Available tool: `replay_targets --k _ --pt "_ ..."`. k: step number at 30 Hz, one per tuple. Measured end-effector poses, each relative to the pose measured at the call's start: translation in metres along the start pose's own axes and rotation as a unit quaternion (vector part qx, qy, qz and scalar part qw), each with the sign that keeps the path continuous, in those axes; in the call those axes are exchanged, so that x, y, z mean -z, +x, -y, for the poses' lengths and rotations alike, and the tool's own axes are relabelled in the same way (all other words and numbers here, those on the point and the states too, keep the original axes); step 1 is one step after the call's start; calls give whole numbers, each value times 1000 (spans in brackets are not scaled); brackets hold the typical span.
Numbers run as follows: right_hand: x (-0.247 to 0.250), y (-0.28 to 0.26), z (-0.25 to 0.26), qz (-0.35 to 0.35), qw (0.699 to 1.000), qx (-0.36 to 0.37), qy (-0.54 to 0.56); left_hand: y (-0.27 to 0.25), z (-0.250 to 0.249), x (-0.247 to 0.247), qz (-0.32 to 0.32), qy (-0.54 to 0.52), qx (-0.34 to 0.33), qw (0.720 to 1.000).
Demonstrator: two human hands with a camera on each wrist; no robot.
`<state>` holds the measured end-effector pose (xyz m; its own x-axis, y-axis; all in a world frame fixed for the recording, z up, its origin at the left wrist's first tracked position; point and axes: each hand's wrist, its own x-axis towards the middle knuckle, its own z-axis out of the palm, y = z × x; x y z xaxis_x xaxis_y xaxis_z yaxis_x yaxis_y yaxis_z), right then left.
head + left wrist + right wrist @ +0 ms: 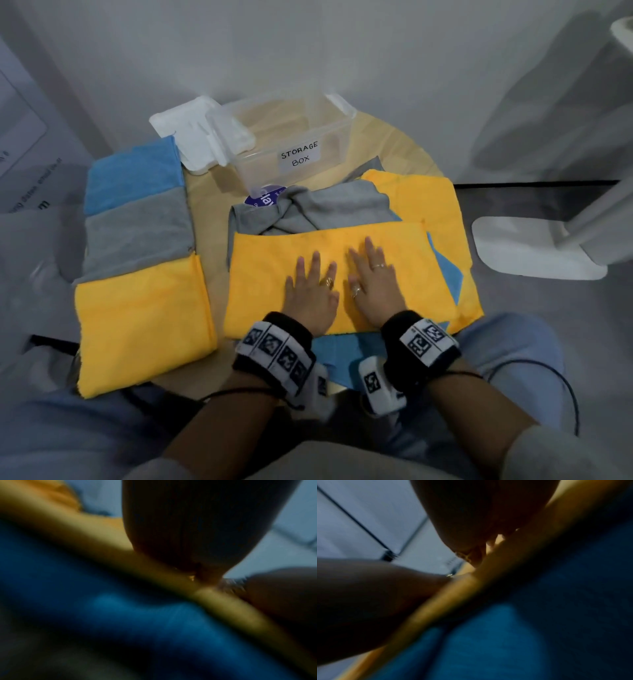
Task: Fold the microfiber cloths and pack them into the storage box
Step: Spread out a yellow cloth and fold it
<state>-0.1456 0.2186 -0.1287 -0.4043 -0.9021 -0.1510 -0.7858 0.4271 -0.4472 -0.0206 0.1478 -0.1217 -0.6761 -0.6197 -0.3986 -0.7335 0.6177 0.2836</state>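
While three folded cloths (137, 240) overhang the table's (205, 195) left edge, left hand (310, 294) and right hand (376, 289) pressed flat, fingers straight, side by side on yellow cloth (267, 284) over a blue cloth (342, 353); behind, clear storage box (284, 144), seemingly empty

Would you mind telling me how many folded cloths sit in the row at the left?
3: a blue cloth farthest away, a grey cloth in the middle, and a yellow cloth nearest. Others may lie hidden beneath them.

Blurred yellow cloth (106, 543) over blue cloth (154, 615)
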Motion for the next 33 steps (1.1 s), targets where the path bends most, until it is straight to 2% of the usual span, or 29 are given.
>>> replay_targets --k 1,2,4,8,11,13,14,16,18,20,24,26,28,29,30,32,33 --pt "-11 -3 -2 44 998 -22 -41 0 -4 -12 43 13 16 999" --pt "-17 -4 -8 62 995 -36 -74 0 -2 -21 59 20 20 998" --pt "-13 -2 -26 71 990 -72 -99 -1 15 -26 56 34 15 998" --pt "17 -5 -62 91 978 -180 -51 -9 55 -15 77 30 50 995" --pt "37 -11 -74 39 971 -235 11 -12 63 -4 74 20 123 989" --pt "45 -20 -75 2 960 -276 48 -15 52 0 27 10 163 986" --pt "49 -26 -76 -4 952 -301 61 -18 43 -1 2 9 141 990" --pt "50 -34 -77 12 937 -343 71 -21 23 -7 -18 27 30 999" --pt "48 -42 -75 40 926 -363 92 -23 11 -18 13 34 -56 998" --pt "45 -46 -74 44 919 -374 120 -23 14 -27 50 30 -58 997" --pt "47 -50 -73 -9 929 -346 129 -29 32 -32 50 9 -14 999" --pt "53 -53 -67 -60 932 -304 190 -31 39 -28 62 -27 5 998" --pt "59 -54 -46 -114 928 -226 273 -39 45 -17 65 -97 2 993" --pt "60 -54 -31 -128 926 -180 306 -42 49 -12 56 -175 -5 983" --pt "59 -53 -14 -135 923 -123 340 -48 52 -5 42 -304 8 952" --pt "49 -47 24 -109 919 -46 377 -57 58 6 0 -536 41 843" --pt "43 -46 43 -91 923 -24 373 -58 61 11 -29 -596 56 800"
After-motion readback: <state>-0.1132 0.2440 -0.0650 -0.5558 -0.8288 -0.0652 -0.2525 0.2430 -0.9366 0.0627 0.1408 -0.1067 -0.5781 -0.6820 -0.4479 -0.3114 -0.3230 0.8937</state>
